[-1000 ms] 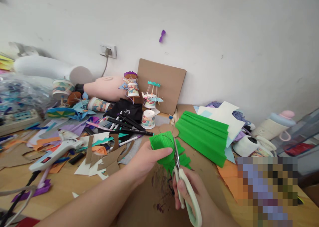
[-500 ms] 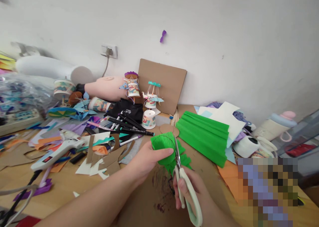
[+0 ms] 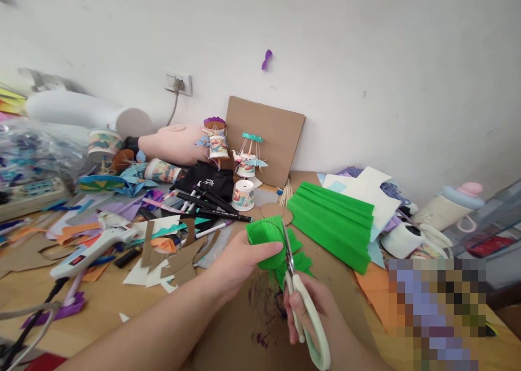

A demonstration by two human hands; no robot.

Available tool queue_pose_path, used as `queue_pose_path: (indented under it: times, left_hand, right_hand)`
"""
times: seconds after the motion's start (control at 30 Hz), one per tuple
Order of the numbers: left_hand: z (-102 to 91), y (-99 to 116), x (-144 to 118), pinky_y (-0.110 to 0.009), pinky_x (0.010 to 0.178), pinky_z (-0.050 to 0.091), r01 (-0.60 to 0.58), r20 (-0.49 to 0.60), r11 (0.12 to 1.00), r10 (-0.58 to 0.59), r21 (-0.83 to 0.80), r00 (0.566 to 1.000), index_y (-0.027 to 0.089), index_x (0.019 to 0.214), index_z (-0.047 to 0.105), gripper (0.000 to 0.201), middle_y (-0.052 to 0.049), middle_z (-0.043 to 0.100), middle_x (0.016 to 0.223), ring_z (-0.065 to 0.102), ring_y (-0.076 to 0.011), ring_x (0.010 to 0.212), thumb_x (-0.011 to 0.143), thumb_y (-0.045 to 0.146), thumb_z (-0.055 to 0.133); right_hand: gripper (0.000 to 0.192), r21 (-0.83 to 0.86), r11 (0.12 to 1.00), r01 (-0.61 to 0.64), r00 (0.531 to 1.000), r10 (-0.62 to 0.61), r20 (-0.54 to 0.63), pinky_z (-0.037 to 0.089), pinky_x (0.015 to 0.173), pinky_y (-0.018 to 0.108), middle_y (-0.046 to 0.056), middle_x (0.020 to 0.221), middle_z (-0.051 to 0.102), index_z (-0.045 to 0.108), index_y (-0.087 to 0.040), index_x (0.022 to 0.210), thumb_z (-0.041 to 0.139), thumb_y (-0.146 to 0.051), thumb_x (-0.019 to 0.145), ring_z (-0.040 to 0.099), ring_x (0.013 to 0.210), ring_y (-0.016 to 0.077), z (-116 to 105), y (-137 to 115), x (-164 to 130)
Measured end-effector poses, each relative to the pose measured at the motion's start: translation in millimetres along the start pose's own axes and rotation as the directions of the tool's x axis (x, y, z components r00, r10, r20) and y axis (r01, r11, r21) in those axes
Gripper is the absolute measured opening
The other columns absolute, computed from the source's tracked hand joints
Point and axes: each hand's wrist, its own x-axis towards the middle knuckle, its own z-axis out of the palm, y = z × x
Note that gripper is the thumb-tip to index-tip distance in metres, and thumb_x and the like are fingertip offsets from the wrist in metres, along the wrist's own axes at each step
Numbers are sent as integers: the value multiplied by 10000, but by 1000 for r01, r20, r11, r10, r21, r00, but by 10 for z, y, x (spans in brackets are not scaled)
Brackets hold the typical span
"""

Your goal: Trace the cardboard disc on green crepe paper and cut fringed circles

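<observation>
Between thumb and fingers, my left hand [image 3: 240,257] pinches a small piece of green crepe paper [image 3: 264,232] with a curved dark line drawn on it. My right hand [image 3: 313,303] is wrapped round the pale handles of a pair of scissors [image 3: 311,322]. The scissor blades lie at the right edge of the held piece, near my left thumb. Green scraps [image 3: 302,261] lie just below the blades on a stained cardboard sheet [image 3: 236,333]. A larger folded sheet of green crepe paper [image 3: 331,224] rests behind, to the right.
A white hot glue gun [image 3: 89,251] with its cable lies at left among paper and cardboard scraps. Black markers [image 3: 222,215], decorated paper cups [image 3: 243,196] and a black bag [image 3: 203,178] stand further back. At right are a thread spool [image 3: 401,240] and a bottle [image 3: 443,208].
The scissors have shifted very slightly at the right edge of the green piece, and the blades look a little further apart. My left hand has stayed in place.
</observation>
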Motion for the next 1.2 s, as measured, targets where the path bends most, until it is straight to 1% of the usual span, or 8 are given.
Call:
queue_pose_path:
  times: [0.2, 0.37, 0.43, 0.63, 0.77, 0.97, 1.1, 1.2]
  left_hand:
    - [5, 12, 1, -359, 852, 540, -20, 17, 999, 20, -27, 1000, 171, 935, 759, 228, -83, 780, 944, 721, -267, 898, 714, 221, 780]
    - [0, 25, -4, -378, 878, 526, -16, 20, 1000, 16, -17, 1000, 160, 954, 755, 245, -96, 775, 952, 715, -284, 921, 719, 228, 769]
    - [-3, 23, -5, -388, 890, 517, -16, 4, 1000, 17, -4, 1000, 157, 946, 755, 253, -103, 773, 954, 712, -292, 925, 709, 242, 774]
    - [4, 12, 6, -378, 847, 529, -32, -80, 999, 33, 12, 996, 154, 936, 749, 296, -100, 771, 944, 713, -280, 872, 664, 259, 800]
    - [8, 7, 11, -367, 845, 533, -40, -126, 999, 43, 31, 991, 141, 933, 747, 278, -105, 769, 958, 707, -272, 880, 689, 268, 787]
    - [5, 16, -4, -357, 836, 530, -12, -69, 998, 16, 56, 997, 143, 915, 753, 249, -106, 770, 966, 705, -266, 883, 704, 272, 780]
    - [9, 20, -8, -305, 771, 536, 0, -73, 999, 4, 47, 997, 149, 902, 758, 245, -86, 776, 908, 708, -233, 825, 689, 264, 793]
    - [10, 20, 3, -291, 755, 537, -9, -64, 999, 11, 34, 998, 151, 905, 756, 234, -77, 776, 899, 710, -223, 812, 698, 256, 786]
  right_hand:
    - [548, 4, 1000, 0, 1000, -1, 5, 289, 343, 163, -85, 496, 429, 435, -201, 714, 529, -736, 778, 439, 336, 57, -1, -26, 8]
    - [533, 21, 1000, -17, 1000, 17, -1, 304, 342, 167, -79, 510, 446, 443, -203, 727, 545, -724, 778, 437, 337, 59, -3, 7, -1]
    - [527, 22, 999, -28, 1000, 29, -2, 301, 339, 168, -80, 506, 447, 445, -205, 737, 553, -720, 776, 436, 334, 62, -2, 9, -4]
    - [554, 33, 997, -63, 998, 63, 0, 288, 330, 163, -83, 501, 445, 433, -210, 735, 563, -749, 741, 416, 327, 58, 4, 2, 3]
    - [563, 45, 997, -61, 998, 60, 17, 316, 337, 167, -84, 505, 437, 450, -205, 761, 548, -759, 743, 419, 333, 60, 1, 22, -6]
    - [533, 28, 999, 16, 999, -17, 29, 320, 363, 161, -67, 563, 456, 476, -185, 782, 526, -715, 802, 449, 369, 54, -14, 37, -40]
    - [511, 23, 999, 40, 999, -41, 33, 305, 360, 160, -60, 585, 457, 461, -189, 765, 516, -694, 824, 453, 366, 51, -19, 43, -33]
    - [528, 25, 999, 36, 999, -37, 36, 309, 353, 158, -60, 586, 455, 453, -191, 765, 513, -713, 810, 461, 363, 53, -19, 51, -18]
